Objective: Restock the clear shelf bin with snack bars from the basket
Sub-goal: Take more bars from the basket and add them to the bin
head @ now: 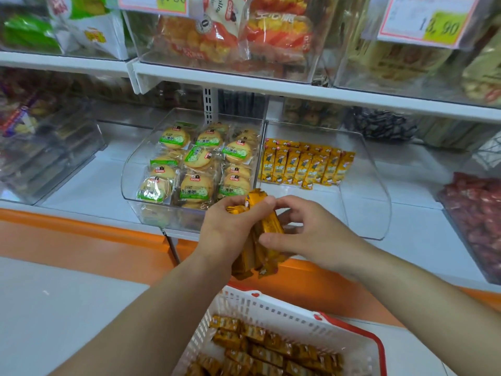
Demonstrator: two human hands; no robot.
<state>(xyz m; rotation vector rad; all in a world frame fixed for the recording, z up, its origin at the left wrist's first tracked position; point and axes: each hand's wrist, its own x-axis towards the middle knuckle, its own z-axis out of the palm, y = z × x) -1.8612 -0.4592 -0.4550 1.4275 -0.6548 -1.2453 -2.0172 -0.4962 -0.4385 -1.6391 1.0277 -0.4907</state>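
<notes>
My left hand (pixel 230 229) grips a bunch of orange-yellow snack bars (pixel 257 256) in front of the shelf's edge. My right hand (pixel 303 229) pinches the same bunch from the right side, thumb on its lower part. The clear shelf bin (pixel 379 185) stands just behind my hands; a row of matching snack bars (pixel 306 166) stands upright at its back, and its front half is bare. Below my arms is the white basket with red rim (pixel 298 318), with several more snack bars (pixel 271 354) lying in it.
Left of the target bin, another clear bin (pixel 130 185) holds round cookie packs with green labels. A bin of red-wrapped sweets (pixel 477 221) sits at the right. An upper shelf (pixel 244 82) with more bins and price tags overhangs. An orange ledge (pixel 81 240) runs below.
</notes>
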